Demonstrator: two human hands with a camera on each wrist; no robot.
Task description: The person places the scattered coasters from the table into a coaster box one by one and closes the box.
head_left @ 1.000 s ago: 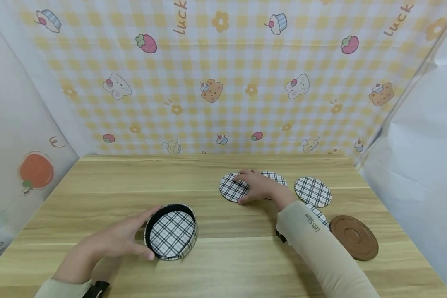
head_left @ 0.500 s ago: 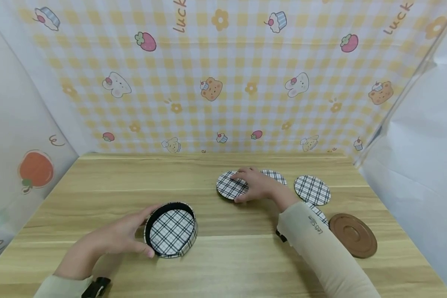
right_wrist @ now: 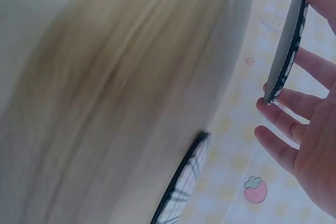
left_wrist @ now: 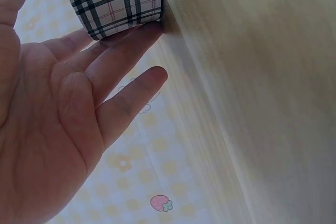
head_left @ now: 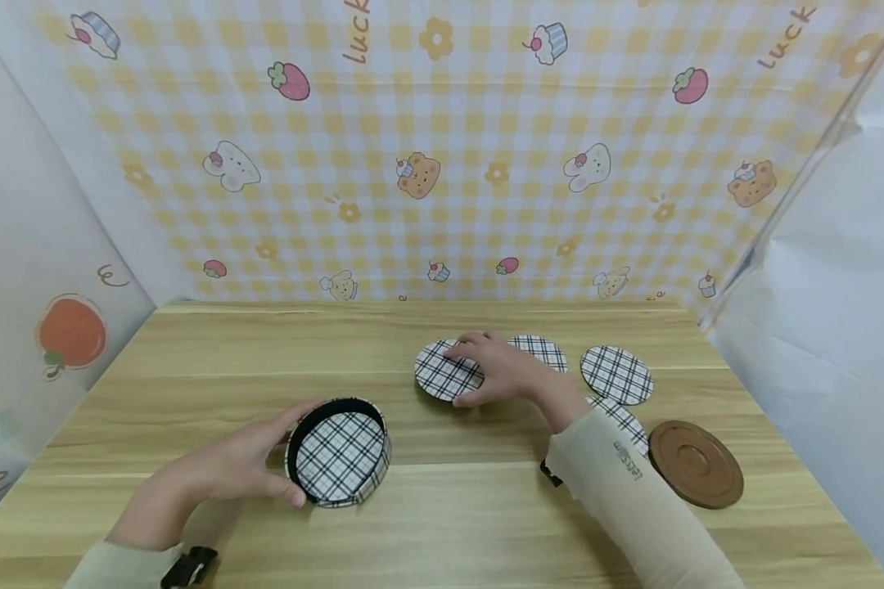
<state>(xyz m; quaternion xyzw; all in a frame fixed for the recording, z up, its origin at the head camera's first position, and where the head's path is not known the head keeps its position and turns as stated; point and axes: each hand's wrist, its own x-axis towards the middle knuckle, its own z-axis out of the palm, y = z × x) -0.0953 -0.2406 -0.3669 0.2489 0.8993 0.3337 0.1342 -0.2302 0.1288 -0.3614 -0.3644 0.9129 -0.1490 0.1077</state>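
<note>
Well apart, the left hand [head_left: 228, 465] grips the round box [head_left: 376, 481], the right hand [head_left: 507, 370] a plaid disc [head_left: 438, 372] by its edges, counter [head_left: 457, 515] between.

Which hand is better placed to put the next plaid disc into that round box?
Probably the right hand: it grips a disc, while the left hand holds the box.
</note>
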